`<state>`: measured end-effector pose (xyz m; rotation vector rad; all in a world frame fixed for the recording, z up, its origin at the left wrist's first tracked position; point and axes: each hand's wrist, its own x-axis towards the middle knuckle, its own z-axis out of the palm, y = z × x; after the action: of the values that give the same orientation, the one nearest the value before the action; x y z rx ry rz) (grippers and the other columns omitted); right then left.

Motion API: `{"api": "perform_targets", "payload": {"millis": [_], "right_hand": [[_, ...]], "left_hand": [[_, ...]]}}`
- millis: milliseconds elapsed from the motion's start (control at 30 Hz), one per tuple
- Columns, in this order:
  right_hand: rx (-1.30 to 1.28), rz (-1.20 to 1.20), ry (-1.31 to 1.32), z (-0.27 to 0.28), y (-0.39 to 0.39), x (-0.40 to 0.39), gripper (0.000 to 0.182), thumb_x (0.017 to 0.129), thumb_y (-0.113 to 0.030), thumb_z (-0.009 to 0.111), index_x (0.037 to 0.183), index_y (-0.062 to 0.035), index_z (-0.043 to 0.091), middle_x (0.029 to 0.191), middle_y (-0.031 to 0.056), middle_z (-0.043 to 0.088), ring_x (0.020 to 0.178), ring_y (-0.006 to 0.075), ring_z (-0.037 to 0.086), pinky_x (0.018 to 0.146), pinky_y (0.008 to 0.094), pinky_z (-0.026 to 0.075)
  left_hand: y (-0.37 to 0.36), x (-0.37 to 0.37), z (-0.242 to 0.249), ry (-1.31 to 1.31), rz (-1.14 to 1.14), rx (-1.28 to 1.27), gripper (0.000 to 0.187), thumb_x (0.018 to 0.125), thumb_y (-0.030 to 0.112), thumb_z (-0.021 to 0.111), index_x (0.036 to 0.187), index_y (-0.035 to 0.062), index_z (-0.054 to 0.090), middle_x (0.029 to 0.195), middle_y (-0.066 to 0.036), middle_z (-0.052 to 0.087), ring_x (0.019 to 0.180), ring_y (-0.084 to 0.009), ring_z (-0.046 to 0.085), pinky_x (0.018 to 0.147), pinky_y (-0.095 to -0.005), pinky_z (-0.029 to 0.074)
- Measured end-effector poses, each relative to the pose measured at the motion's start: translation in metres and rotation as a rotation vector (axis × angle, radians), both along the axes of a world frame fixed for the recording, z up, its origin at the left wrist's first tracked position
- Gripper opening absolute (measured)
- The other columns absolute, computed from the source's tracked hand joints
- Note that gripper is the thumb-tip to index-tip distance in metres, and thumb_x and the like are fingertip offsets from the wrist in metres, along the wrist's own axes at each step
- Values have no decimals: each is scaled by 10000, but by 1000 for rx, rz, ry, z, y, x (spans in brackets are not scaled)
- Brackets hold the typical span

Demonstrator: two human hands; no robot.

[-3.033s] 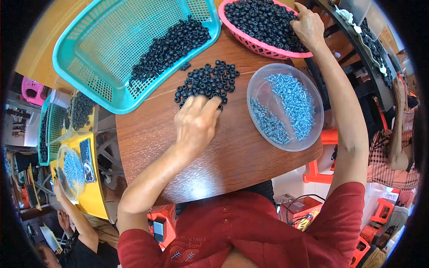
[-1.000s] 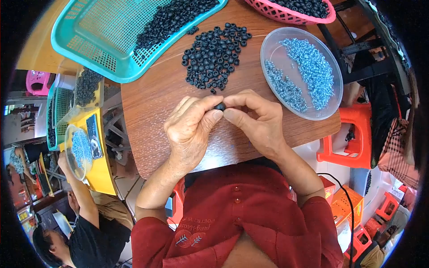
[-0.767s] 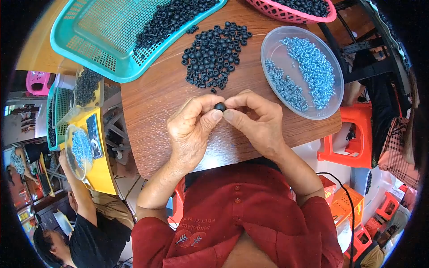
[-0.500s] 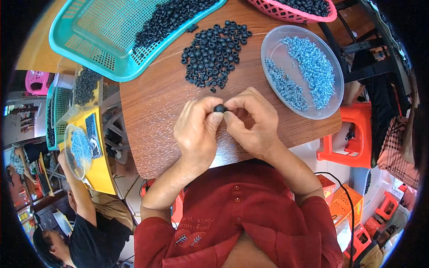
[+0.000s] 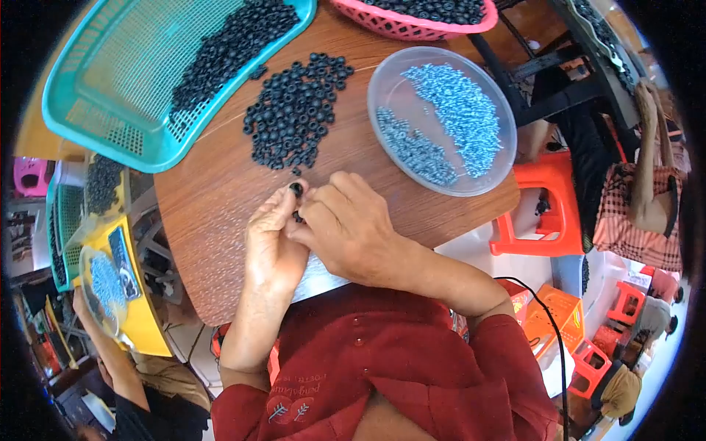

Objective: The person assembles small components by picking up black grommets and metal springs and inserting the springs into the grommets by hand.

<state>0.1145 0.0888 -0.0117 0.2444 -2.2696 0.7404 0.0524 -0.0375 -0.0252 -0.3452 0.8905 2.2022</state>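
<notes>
My left hand [image 5: 273,239] pinches a round black bead [image 5: 296,189] with a hole, between thumb and fingertips. Close against it, my right hand [image 5: 351,229] is closed with its fingers curled inward. A second dark bit [image 5: 298,217] shows at the right fingertips, mostly covered, and I cannot tell what it is. Just beyond the hands lies a loose pile of black beads [image 5: 290,114] on the brown wooden table [image 5: 213,228]. To the right of the pile stands a round clear plastic tub [image 5: 375,121] with shiny blue pieces [image 5: 463,114] in two heaps.
A teal mesh basket [image 5: 158,158] of black beads stands at the far left, a pink basket [image 5: 419,29] of them at the far edge. Red stools [image 5: 540,209] are at the right. A person [image 5: 158,408] sits left, beside a yellow surface [image 5: 151,301].
My view has shifted, so the table things appear further left. My left hand has turned, bringing the bead's hole into view, and my right hand has closed in over the left fingers.
</notes>
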Motion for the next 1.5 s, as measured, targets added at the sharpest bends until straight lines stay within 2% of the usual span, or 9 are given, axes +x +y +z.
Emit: {"api": "perform_targets", "payload": {"millis": [133, 300, 367, 700, 900, 1067, 1300, 1433, 1500], "right_hand": [[120, -17, -22, 16, 43, 8, 84, 728, -65, 670, 792, -35, 625, 731, 73, 564, 662, 254, 532, 582, 376, 431], [324, -391, -188, 16, 133, 4, 60, 736, -52, 658, 791, -33, 644, 732, 118, 583, 707, 285, 553, 597, 389, 447], [432, -468, -272, 9, 153, -2, 105, 628, -41, 658, 729, -46, 631, 709, 139, 574, 730, 307, 563, 586, 418, 465], [722, -388, -472, -14, 160, -29, 150, 638, -79, 662, 768, -4, 647, 763, 174, 620, 802, 313, 593, 687, 415, 514], [440, -323, -387, 13, 135, -12, 161, 652, 31, 636, 807, -14, 639, 801, 159, 614, 791, 340, 569, 704, 395, 479], [-308, -7, -311, 36, 69, 3, 108, 747, 3, 667, 849, -15, 638, 847, 104, 620, 794, 260, 582, 703, 337, 458], [-869, 77, -266, 10, 15, 12, 154, 750, 60, 655, 890, -2, 654, 813, 74, 603, 797, 201, 582, 694, 287, 462], [-966, 56, -263, 3, 4, 17, 171, 738, 71, 662, 895, 3, 660, 827, 76, 611, 795, 196, 577, 689, 285, 461], [-675, 73, -125, -8, 4, 17, 127, 820, 70, 626, 940, 31, 633, 919, 104, 597, 800, 147, 567, 667, 246, 485]], "left_hand": [[-1, 0, 6, 33, -115, 43, 185, 898, 126, 607, 1038, 6, 597, 911, -96, 638, 746, -160, 562, 640, -302, 458], [-8, -4, 4, 35, -173, 98, 205, 893, 116, 613, 1056, -7, 599, 879, -94, 638, 638, -110, 481, 557, -262, 385], [-5, -2, 4, 35, -177, 84, 213, 890, 111, 616, 1064, -12, 602, 869, -93, 638, 613, -98, 457, 535, -255, 363], [0, 3, 9, 60, -212, 21, 241, 878, 90, 629, 1082, -36, 610, 857, -102, 636, 580, -77, 438, 529, -245, 351], [-4, 6, 6, 76, -234, 38, 252, 875, 99, 634, 1092, -29, 623, 878, -111, 644, 584, -73, 439, 531, -240, 350], [-2, 9, 8, 78, -261, 34, 236, 875, 102, 633, 1077, -21, 628, 870, -103, 650, 590, -72, 447, 525, -229, 348], [-4, 16, 12, 51, -224, 53, 219, 874, 108, 636, 1059, -9, 634, 860, -86, 648, 593, -78, 452, 526, -233, 354], [-4, 20, 11, 10, -200, 48, 205, 872, 106, 640, 1048, 0, 639, 836, -66, 639, 598, -77, 458, 526, -235, 357], [-6, 20, 9, -5, -188, 62, 200, 872, 103, 640, 1044, 2, 640, 830, -62, 636, 600, -75, 459, 525, -233, 357]]}}
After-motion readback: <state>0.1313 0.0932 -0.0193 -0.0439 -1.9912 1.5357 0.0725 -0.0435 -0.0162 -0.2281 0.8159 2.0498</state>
